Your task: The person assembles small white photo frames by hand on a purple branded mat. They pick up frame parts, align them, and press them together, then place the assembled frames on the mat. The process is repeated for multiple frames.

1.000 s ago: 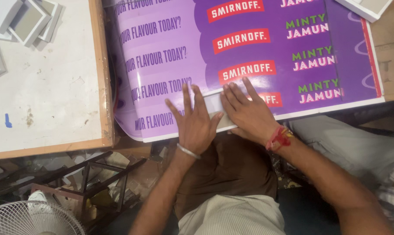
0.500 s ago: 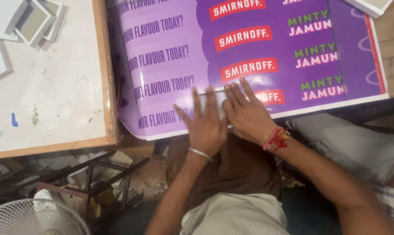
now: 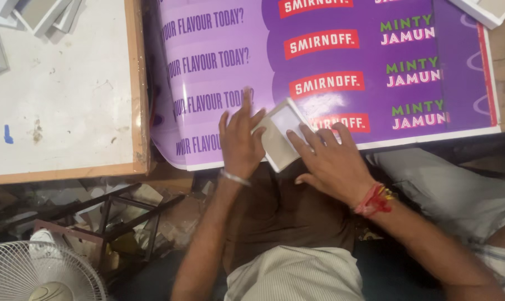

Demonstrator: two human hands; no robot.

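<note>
1. The left hand (image 3: 240, 140) lay flat with its fingers spread and straight, palm down on the purple printed sheet (image 3: 330, 72), and its thumb side touched the left edge of a small white square panel (image 3: 280, 135). It gripped nothing; it only pressed.
2. A thin metal bangle (image 3: 234, 178) sat at the left wrist.
3. The right hand (image 3: 331, 164) was also open, its fingers stretched forward. The fingertips (image 3: 293, 135) rested on the panel's right side and lower corner, while the palm lay over the sheet's white lower border. It was not closed around anything either.
4. A red thread band (image 3: 375, 199) circled the right wrist.
5. The two hands stood close together, one at each side of the panel, with the panel between them.
6. The panel looked pale, with a lighter raised frame and a slightly glossy inset face. It sat tilted, turned like a diamond, at the near edge of the sheet, in front of the person's lap.
7. The sheet was glossy and purple with repeated red labels and rows of lettering; its left edge curled up against a white wooden-edged board (image 3: 63, 89).
</note>
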